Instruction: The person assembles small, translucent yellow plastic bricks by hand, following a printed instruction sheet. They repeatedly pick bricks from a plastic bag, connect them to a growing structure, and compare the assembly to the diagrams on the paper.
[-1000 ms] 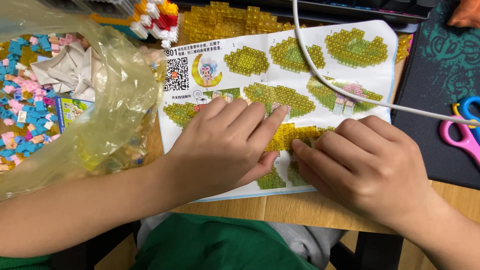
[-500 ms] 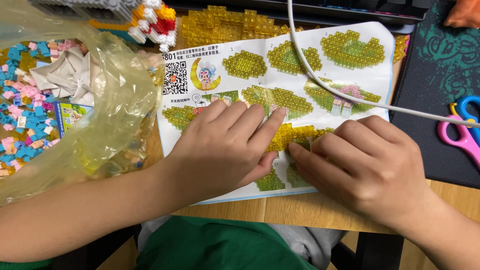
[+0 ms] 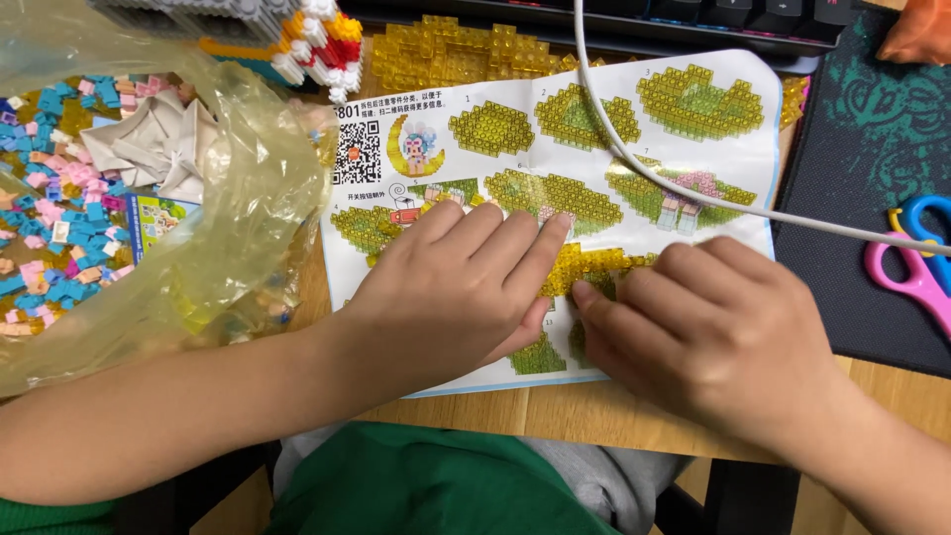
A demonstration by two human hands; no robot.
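Translucent yellow brick piece (image 3: 594, 266) lying on instruction sheet (image 3: 693, 188) lower middle, long axis left-right. Left hand (image 3: 456, 287) pressing flat, fingers extended over its left end. Right hand (image 3: 713, 327) curled, fingertips touching right part; grasp hidden, cannot tell.

Printed instruction sheet (image 3: 594, 129): white, rectangular, lying flat on the table at centre, running from 12 to 6 o'clock. It carries numbered panels of yellow-green block assemblies, a black-and-white square code patch at its upper left corner, and a small crescent-moon figure beside that. Its lower middle is covered by both hands.

Plastic bag (image 3: 238, 198): clear with a yellow tint, crumpled, at 9 to 10 o'clock, touching the sheet's left edge.

Small printed card (image 3: 154, 218): blue and green, seen through the bag.
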